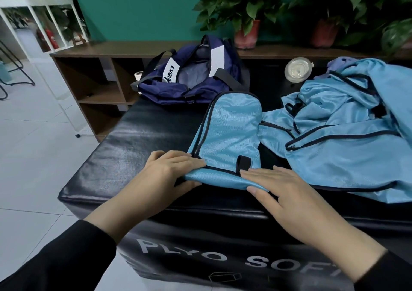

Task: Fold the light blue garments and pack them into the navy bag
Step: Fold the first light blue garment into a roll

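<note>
Shiny blue folded garment (227,134), flat hands — left hand (169,170), right hand (278,190)

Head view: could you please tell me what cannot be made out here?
- Pile of light blue garments: cut off by the right edge; the count is unclear.
- Navy bag: contents hidden by its own sides.
- Folded garment: near corners covered by the left hand and right hand.
</note>
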